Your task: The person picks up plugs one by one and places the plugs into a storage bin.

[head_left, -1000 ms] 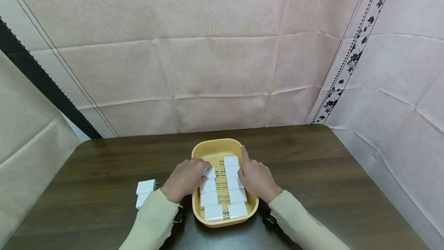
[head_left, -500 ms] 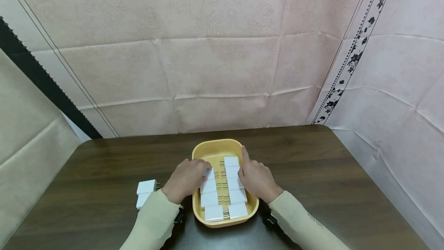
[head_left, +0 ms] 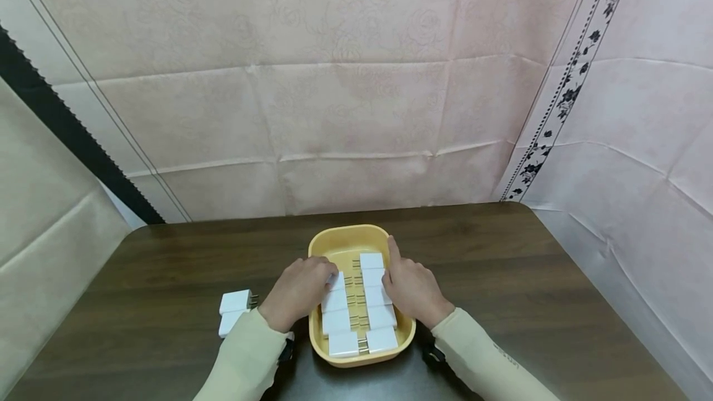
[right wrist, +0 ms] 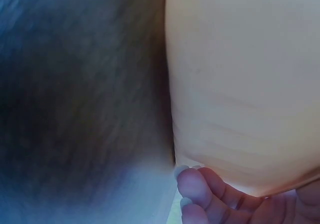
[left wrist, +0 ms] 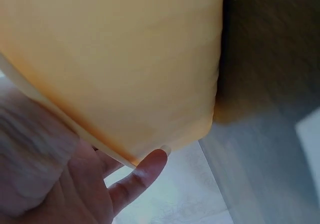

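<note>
A yellow plastic tray (head_left: 341, 235) in the middle of the table holds two columns of white plug chargers (head_left: 381, 314), their metal prongs facing the gap between the columns. My left hand (head_left: 301, 289) reaches over the left rim, thumb and finger curled at the top charger (head_left: 337, 281) of the left column and partly hiding it. One left finger (left wrist: 142, 176) shows outside the tray wall in the left wrist view. My right hand (head_left: 414, 289) grips the right rim, index finger along it and thumb inside. Its other fingers (right wrist: 197, 189) curl against the outer wall in the right wrist view.
Two more white chargers (head_left: 235, 302) lie side by side on the dark wooden table (head_left: 139, 302), left of the tray and partly behind the left sleeve (head_left: 245, 351). Pale patterned cloth (head_left: 356, 110) hangs behind the table and along both sides.
Hardly anything differs. The top left charger under my left fingers shifts very slightly; both hands and the tray keep their places.
</note>
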Demonstrator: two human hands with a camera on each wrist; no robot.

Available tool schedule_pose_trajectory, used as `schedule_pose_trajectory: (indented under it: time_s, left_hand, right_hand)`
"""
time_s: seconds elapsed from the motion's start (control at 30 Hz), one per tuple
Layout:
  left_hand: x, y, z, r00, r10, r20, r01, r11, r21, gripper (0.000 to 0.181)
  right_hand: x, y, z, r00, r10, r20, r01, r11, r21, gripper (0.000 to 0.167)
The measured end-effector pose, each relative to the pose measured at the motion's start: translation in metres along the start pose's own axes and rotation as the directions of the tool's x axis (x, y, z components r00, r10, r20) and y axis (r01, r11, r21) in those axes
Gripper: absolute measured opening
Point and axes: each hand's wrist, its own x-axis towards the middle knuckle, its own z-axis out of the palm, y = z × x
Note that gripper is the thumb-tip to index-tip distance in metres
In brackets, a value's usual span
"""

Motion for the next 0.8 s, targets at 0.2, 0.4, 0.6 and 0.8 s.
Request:
schedule_pose_trajectory:
  time_s: [0.2, 0.4, 0.6, 0.8]
  left_hand:
    - [-0.003, 0.0, -0.001, 0.999, 0.028, -0.015, -0.028, 0.999, 0.039, 0.012]
    - [-0.008, 0.0, -0.005, 0.997, 0.059, -0.04, -0.056, 0.997, 0.06, 0.019]
    - [-0.014, 0.0, -0.008, 0.995, 0.055, -0.078, -0.049, 0.996, 0.075, 0.033]
    - [-0.02, -0.005, -0.016, 0.989, 0.06, -0.138, -0.046, 0.994, 0.096, 0.043]
  right_hand:
    - [0.0, 0.0, 0.0, 1.0, 0.001, 0.003, -0.001, 1.0, 0.002, 0.071]
    - [-0.001, 0.0, -0.001, 1.0, -0.001, 0.004, 0.001, 1.0, 0.011, 0.071]
    - [0.0, 0.0, 0.0, 1.0, 0.005, 0.007, -0.005, 1.0, 0.012, 0.07]
    - [0.001, 0.001, 0.0, 1.0, 0.003, 0.0, -0.003, 1.0, 0.005, 0.07]
